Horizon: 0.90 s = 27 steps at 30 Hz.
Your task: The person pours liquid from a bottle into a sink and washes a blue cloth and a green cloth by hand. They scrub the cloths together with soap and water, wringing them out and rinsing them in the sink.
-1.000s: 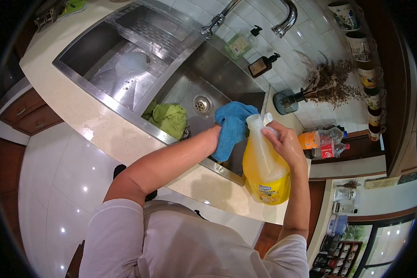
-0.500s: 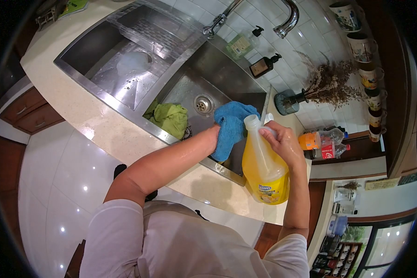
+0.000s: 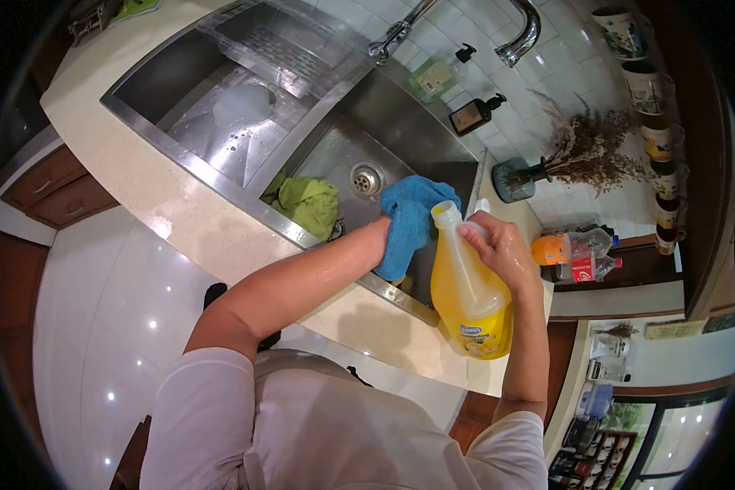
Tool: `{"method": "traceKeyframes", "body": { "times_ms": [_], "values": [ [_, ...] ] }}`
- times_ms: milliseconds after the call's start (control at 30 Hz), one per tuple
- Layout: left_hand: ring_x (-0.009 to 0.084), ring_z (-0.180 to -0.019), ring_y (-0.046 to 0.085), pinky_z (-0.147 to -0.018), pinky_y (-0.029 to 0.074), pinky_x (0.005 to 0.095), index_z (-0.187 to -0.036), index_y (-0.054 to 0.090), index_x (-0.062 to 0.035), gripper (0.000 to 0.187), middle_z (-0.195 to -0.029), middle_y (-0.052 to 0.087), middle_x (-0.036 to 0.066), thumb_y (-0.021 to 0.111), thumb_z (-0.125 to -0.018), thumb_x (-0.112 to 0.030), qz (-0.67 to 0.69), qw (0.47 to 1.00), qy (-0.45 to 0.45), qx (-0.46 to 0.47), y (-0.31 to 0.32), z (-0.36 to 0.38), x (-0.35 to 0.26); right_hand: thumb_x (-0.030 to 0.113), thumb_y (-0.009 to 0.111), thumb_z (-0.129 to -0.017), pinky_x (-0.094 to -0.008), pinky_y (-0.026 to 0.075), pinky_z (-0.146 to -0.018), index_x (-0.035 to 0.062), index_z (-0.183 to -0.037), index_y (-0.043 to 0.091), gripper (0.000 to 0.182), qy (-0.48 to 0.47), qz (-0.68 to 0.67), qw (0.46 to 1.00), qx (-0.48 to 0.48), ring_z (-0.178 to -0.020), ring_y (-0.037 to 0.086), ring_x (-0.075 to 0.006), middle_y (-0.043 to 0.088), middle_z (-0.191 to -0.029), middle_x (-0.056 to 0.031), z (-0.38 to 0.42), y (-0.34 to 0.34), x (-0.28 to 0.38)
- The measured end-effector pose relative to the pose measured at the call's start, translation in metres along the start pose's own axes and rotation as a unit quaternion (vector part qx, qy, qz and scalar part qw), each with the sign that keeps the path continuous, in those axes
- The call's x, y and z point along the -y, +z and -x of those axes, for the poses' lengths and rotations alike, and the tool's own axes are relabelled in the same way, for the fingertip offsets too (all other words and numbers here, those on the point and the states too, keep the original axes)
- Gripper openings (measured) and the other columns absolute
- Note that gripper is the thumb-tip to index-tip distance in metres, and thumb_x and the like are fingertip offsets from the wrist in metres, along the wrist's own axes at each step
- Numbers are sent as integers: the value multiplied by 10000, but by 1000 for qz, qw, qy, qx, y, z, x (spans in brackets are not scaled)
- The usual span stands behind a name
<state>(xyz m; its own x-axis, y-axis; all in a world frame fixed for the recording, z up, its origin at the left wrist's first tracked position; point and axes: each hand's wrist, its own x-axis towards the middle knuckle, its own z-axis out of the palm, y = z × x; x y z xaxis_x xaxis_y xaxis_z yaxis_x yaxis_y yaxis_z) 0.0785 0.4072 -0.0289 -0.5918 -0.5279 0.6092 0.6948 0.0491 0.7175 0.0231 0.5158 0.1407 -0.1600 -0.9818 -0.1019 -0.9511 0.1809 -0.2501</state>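
In my right hand [image 3: 502, 251] is the handle of a large dish soap jug [image 3: 469, 302], filled partway with yellow liquid and labelled near its base. Its mouth is uncapped and tilts toward the sink. A blue cloth [image 3: 416, 216] covers my left hand [image 3: 381, 232] over the right sink basin, right beside the jug's neck. The cloth hides the fingers of that hand, and only the wrist area shows. A crumpled green cloth [image 3: 306, 204] lies in the same basin, near the drain [image 3: 367, 180].
A second steel basin [image 3: 212, 135] is to the left, partly under a clear rack [image 3: 290, 61]. Behind the sink are a faucet [image 3: 520, 37], two pump bottles [image 3: 438, 75] and a vase [image 3: 513, 179] of dried stems. Plastic drink bottles [image 3: 580, 249] are at the right.
The view has shifted slightly, so the sink and counter sit a little further right. Both hands keep nearly the same pose, with the cloth and jug still close together.
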Motion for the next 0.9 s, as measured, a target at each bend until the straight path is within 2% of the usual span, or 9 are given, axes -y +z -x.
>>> {"method": "traceKeyframes", "body": {
  "times_ms": [133,200,433,500,567,733,833,867,900],
  "values": [
    [146,-692,548,-645,435,247,-764,564,-76,31,-762,577,20,576,-739,-62,481,841,-225,-99,3,4,-12,270,585,-819,-344,426,-562,37,-841,587,234,0,4,1000,3,-593,552,-292,564,-657,-171,-1,0,1],
    [125,-727,559,-680,447,241,-778,582,-73,55,-797,595,19,593,-738,-38,-20,999,-30,-18,0,6,-10,263,589,-810,-362,434,-571,35,-838,588,229,7,-1,1000,5,-635,566,-339,577,-694,-192,-1,-1,2],
    [240,-834,570,-802,439,327,-891,583,-24,229,-917,603,125,417,-859,-179,286,932,-216,-54,17,1,-46,262,574,-834,-304,403,-544,25,-854,581,238,26,-26,999,-34,-567,482,-202,535,-636,-119,9,-8,-19],
    [254,-921,558,-873,417,326,-960,565,13,268,-1020,585,151,406,-867,-182,164,975,-152,19,21,-2,-47,263,564,-848,-268,384,-529,19,-854,576,245,30,-23,998,-45,-559,431,-110,514,-617,-58,13,-11,-22],
    [252,-933,555,-875,417,322,-964,564,9,265,-1027,582,147,400,-869,-177,109,979,-171,35,24,-5,-57,264,581,-825,-331,411,-548,28,-852,581,238,35,-30,997,-56,-544,502,-269,537,-631,-173,16,-12,-22],
    [160,-796,584,-746,456,253,-890,585,-73,145,-878,623,63,592,-746,-87,176,976,-126,3,28,-9,-8,270,583,-822,-336,412,-547,26,-848,577,245,63,-24,997,-32,-540,502,-270,538,-628,-174,21,-12,-22],
    [176,-846,567,-796,436,271,-892,556,-93,135,-901,607,70,524,-806,-191,-140,987,-21,71,25,-11,1,268,587,-819,-334,410,-543,28,-843,578,241,82,-12,996,-25,-535,494,-268,536,-625,-173,25,-12,-19],
    [165,-851,561,-804,430,275,-898,551,-97,153,-889,602,72,497,-824,-221,236,961,-140,30,27,-11,1,265,590,-817,-329,408,-539,31,-840,578,236,84,-11,996,-23,-529,485,-264,532,-620,-170,25,-12,-19],
    [154,-856,556,-811,424,279,-903,545,-102,177,-878,596,73,470,-841,-250,575,783,-238,-17,30,-13,0,265,590,-817,-329,408,-539,31,-840,578,236,86,-12,996,-23,-529,485,-264,532,-620,-170,27,-12,-20]
  ]
}}
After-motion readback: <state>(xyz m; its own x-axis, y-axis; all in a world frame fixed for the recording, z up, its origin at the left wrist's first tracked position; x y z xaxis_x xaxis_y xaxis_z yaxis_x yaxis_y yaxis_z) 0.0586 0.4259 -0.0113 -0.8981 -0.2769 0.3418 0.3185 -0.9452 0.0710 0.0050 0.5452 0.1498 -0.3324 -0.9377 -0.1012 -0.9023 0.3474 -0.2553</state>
